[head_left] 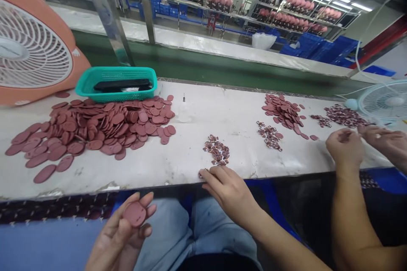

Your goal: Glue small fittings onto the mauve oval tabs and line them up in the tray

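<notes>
Between the thumb and fingers of my left hand is a flat, dull-red oval disc with small holes, held up in front of the table edge. My right hand rests at the table's front edge, its fingers closed at the tips on a small brown-and-silver part, mostly covered by them. Just beyond those fingers lies a small pile of similar brown-and-silver parts. To the left spreads a large heap of dull-red oval discs.
A green basket holding dark objects stands behind the heap, beside an orange fan. Another person's hands work at the right, near more discs and small parts. A needle-like tip stands upright on the table.
</notes>
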Available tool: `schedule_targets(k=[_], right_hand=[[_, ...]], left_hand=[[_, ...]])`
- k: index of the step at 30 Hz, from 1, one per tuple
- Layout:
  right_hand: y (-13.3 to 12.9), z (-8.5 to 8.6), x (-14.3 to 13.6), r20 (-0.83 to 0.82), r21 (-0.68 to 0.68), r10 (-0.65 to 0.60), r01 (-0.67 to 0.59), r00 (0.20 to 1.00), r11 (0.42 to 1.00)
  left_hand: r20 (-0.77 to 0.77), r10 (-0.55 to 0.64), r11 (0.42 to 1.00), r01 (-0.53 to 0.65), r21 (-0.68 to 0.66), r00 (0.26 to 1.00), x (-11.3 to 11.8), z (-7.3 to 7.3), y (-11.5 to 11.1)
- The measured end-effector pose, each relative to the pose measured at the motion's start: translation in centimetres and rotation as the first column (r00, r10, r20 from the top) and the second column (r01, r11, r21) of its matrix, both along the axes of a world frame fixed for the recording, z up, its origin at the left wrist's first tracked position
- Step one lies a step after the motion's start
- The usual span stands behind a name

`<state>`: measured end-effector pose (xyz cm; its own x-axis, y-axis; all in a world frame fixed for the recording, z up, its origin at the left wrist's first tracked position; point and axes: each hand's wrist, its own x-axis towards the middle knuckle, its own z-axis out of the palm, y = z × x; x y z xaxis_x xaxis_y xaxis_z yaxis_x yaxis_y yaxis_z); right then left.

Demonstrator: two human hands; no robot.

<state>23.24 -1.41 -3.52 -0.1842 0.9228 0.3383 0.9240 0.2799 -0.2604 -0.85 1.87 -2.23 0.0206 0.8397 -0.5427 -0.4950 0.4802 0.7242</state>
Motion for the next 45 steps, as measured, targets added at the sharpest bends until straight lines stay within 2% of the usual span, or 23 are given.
schedule_targets(k=[3,5,6,7,9,10,11,12,17,21,34,45], right_hand=[[-0.7,0.0,0.3,-0.113,0.018,-0.001,0.003,0.994,1.000],[-0.8,0.7,0.2,-0.217,0.021,-0.002,0.007,0.976,1.000],[-0.8,1.3,-0.1,-0.320,0.003,0.004,-0.004,0.947,1.000],[-0.7,1.9,-0.6,-0.456,-0.030,0.012,-0.029,0.890,0.999],[-0.5,3.3,-1.8,-0.726,-0.108,0.001,-0.116,0.688,0.987],[-0.4,4.0,-2.5,-0.809,-0.133,-0.013,-0.161,0.587,0.978],[-0.2,4.6,-3.2,-0.850,-0.142,-0.017,-0.199,0.526,0.970],[-0.1,5.1,-3.7,-0.855,-0.136,0.000,-0.226,0.518,0.965],[0.5,6.0,-5.2,-0.808,-0.091,0.132,-0.342,0.575,0.935],[0.7,5.8,-5.2,-0.762,-0.080,0.177,-0.362,0.622,0.929],[1.0,6.5,-4.8,-0.653,-0.046,0.319,-0.457,0.687,0.888],[1.5,7.1,-4.7,-0.617,-0.044,0.407,-0.546,0.674,0.837]], left_hand=[[0.069,-0.011,0.997,0.017,-0.077,0.998,0.8,0.8,-0.3],[0.132,-0.043,0.991,0.059,-0.120,0.990,1.0,1.2,-0.5],[0.165,-0.064,0.987,0.087,-0.135,0.984,1.0,1.4,-0.7],[0.197,-0.086,0.983,0.115,-0.142,0.977,1.1,1.6,-0.9],[0.248,-0.124,0.976,0.163,-0.145,0.961,1.2,1.9,-1.3],[0.268,-0.143,0.972,0.186,-0.142,0.953,1.2,1.9,-1.5],[0.286,-0.168,0.968,0.213,-0.134,0.943,1.1,2.0,-1.7],[0.299,-0.195,0.962,0.241,-0.127,0.934,1.1,2.0,-1.9],[0.309,-0.252,0.947,0.299,-0.116,0.917,0.5,2.0,-2.5],[0.322,-0.273,0.943,0.319,-0.098,0.906,0.2,2.1,-2.4],[0.290,-0.287,0.932,0.336,-0.135,0.913,0.0,2.0,-2.4],[0.297,-0.285,0.931,0.336,-0.138,0.911,0.1,2.0,-2.4]])
